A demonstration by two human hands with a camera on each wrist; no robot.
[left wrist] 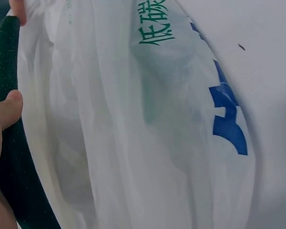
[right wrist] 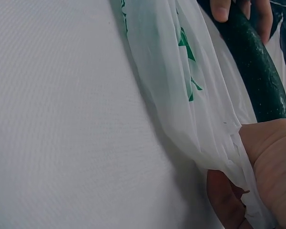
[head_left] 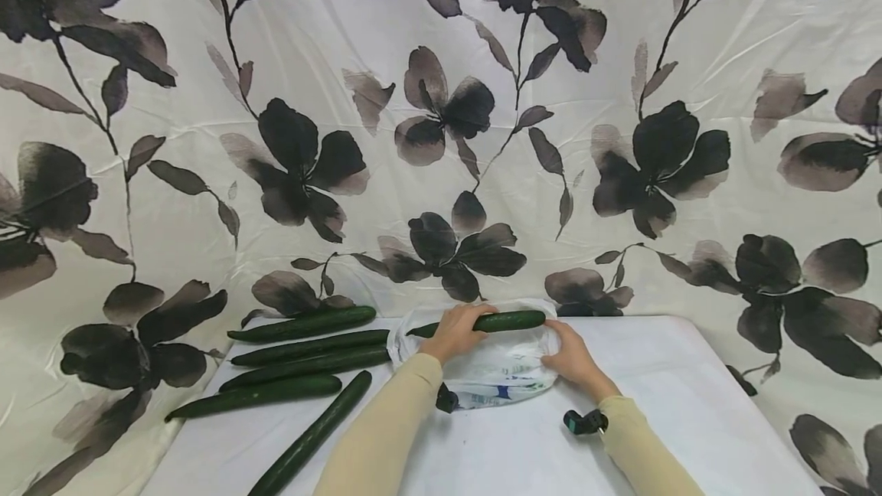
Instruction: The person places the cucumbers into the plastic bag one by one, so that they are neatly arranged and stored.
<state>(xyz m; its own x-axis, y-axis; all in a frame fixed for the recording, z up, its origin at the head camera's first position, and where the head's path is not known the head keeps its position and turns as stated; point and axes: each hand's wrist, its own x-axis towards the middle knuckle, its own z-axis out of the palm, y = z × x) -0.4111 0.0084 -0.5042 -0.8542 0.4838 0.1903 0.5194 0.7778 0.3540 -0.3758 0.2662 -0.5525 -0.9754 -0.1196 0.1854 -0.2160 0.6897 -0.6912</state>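
My left hand (head_left: 456, 334) grips a long dark green cucumber (head_left: 513, 321) around its middle, over the mouth of a white plastic bag (head_left: 496, 366). In the left wrist view the thumb lies along the cucumber (left wrist: 5, 62), beside the bag (left wrist: 119, 124) with its green and blue print. At the right side of the bag, my right hand (head_left: 575, 362) pinches the rim. The right wrist view shows the bag film (right wrist: 181, 95) caught between thumb and fingers, with the cucumber's end (right wrist: 271, 107) right at this hand. The bag hides some of the fingers.
Several more cucumbers (head_left: 303, 363) lie on the white table (head_left: 661, 404) to the left of the bag, one of them slanting toward the front edge (head_left: 310, 435). Behind the table hangs a floral cloth (head_left: 441, 174).
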